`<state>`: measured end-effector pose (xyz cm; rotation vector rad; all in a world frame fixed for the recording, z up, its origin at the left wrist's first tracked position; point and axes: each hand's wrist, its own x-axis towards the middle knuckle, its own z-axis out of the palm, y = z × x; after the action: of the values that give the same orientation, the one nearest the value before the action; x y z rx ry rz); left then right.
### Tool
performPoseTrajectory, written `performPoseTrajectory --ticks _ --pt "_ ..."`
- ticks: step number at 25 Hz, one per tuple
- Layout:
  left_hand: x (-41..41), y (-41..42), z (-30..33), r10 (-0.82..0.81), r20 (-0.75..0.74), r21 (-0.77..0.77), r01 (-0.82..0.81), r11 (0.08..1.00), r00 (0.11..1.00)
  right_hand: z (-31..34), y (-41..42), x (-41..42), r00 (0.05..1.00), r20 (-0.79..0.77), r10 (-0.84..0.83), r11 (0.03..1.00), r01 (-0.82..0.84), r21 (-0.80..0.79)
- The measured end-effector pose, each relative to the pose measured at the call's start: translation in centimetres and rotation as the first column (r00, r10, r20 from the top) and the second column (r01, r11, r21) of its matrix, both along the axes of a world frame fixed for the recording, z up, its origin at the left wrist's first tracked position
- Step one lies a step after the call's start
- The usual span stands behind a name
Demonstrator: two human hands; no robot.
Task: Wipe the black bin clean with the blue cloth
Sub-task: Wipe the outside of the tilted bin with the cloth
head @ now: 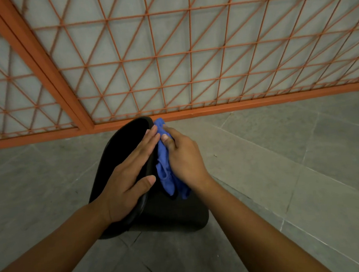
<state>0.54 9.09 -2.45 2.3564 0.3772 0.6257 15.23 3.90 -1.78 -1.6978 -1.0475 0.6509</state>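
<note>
The black bin stands on the grey tiled floor in the middle of the view, its open top to the left. My left hand lies flat across the rim with straight fingers, thumb spread out. A crumpled blue cloth hangs against the bin's right outer side. My right hand grips the cloth, fingers curled round it, and presses it on the bin. The bin's lower part shows between my forearms.
An orange metal grid fence with a thick post stands right behind the bin. Grey floor tiles spread left and right of the bin.
</note>
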Motion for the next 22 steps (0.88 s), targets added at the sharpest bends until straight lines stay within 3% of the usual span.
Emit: performPoseTrajectory --ticks 5,10,14,22 --pt "0.9 -0.3 0.2 0.007 -0.01 0.072 -0.006 0.997 1.0 -1.4 -0.5 0.7 0.997 -0.046 -0.062 0.998 0.062 0.002" --pt "3.5 1.2 0.4 0.142 -0.043 -0.043 -0.144 0.989 0.989 -1.3 -1.2 0.5 0.992 -0.084 -0.089 0.994 0.094 0.049" --pt "4.1 1.6 0.4 0.143 -0.11 0.076 -0.135 0.988 0.984 -1.0 -2.8 -0.3 0.975 -0.186 -0.123 0.989 0.136 0.056" --pt "4.3 2.6 -0.9 0.151 0.038 0.086 -0.154 0.984 0.988 -1.0 -2.6 -1.0 0.971 -0.237 -0.02 0.99 0.052 0.129"
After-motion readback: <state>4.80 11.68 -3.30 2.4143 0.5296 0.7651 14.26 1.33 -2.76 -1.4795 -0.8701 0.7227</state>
